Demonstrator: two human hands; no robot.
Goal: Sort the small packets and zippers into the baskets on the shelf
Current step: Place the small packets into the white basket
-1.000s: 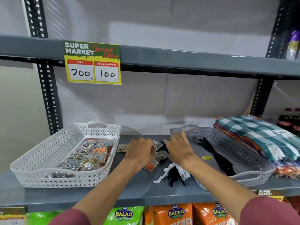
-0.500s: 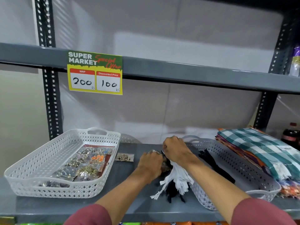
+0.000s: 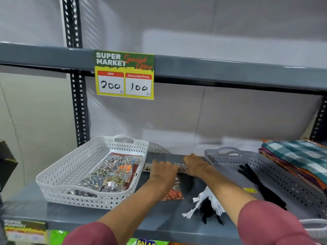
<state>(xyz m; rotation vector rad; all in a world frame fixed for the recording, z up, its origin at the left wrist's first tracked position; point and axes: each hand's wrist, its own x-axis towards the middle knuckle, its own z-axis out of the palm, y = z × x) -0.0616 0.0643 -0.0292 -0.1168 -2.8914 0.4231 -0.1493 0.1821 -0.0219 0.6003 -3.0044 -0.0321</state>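
Observation:
A white basket (image 3: 58,175) at the left holds several small glittery packets (image 3: 113,174). At the right, a grey basket (image 3: 283,174) has black zippers (image 3: 256,184) in it. Between the baskets, my left hand (image 3: 163,171) and my right hand (image 3: 196,165) rest on the shelf with a small clear packet (image 3: 180,168) pinched between them. Another packet's edge (image 3: 147,167) shows left of my left hand. An orange packet (image 3: 172,194) lies under my left wrist. A loose bunch of white and black zippers (image 3: 206,204) lies under my right forearm.
A stack of folded checked cloths (image 3: 299,156) sits at the far right, against the grey basket. The upper shelf (image 3: 212,68) with a price tag (image 3: 124,75) hangs overhead. A black upright post (image 3: 78,112) stands behind the white basket. Snack bags (image 3: 145,242) fill the shelf below.
My right hand has let go of the white zippers and moved back and left to the packets. The left hand moved back with it. The zipper bunch now lies on the shelf.

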